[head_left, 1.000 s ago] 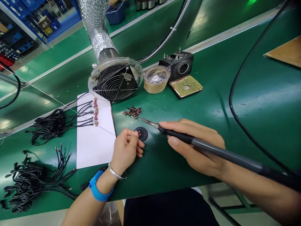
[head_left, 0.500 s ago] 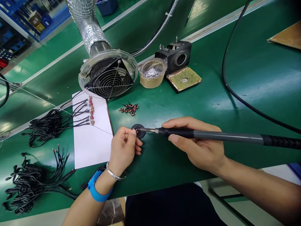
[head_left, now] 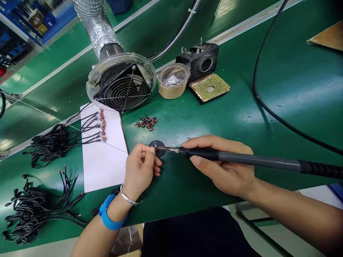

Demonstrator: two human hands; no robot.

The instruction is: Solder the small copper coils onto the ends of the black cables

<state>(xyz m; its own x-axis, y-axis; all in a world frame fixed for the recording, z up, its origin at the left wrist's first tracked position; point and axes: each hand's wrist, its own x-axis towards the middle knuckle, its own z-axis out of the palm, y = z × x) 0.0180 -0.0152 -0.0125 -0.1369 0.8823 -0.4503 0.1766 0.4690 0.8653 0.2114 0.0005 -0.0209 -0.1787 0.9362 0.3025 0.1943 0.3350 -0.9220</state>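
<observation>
My right hand grips a soldering iron by its dark handle, with the tip pointing left. That tip reaches over a small round black disc on the bench. Beside it, my left hand is closed in a pinch at the disc's left edge. Tiny orange-red bits show at its fingertips, but what exactly it pinches is mostly hidden. Just behind the disc lies a small pile of black and orange coil-like parts. Black cables pass close to my left wrist.
A fume extractor hangs over white paper, where cables end in reddish parts. Cable bundles lie left. Behind stand a tub of solder bits, an iron holder and a sponge. A black cord crosses the right.
Both hands and the soldering iron stay almost in place, with the iron's tip still at the disc. The whole view has shifted slightly.
</observation>
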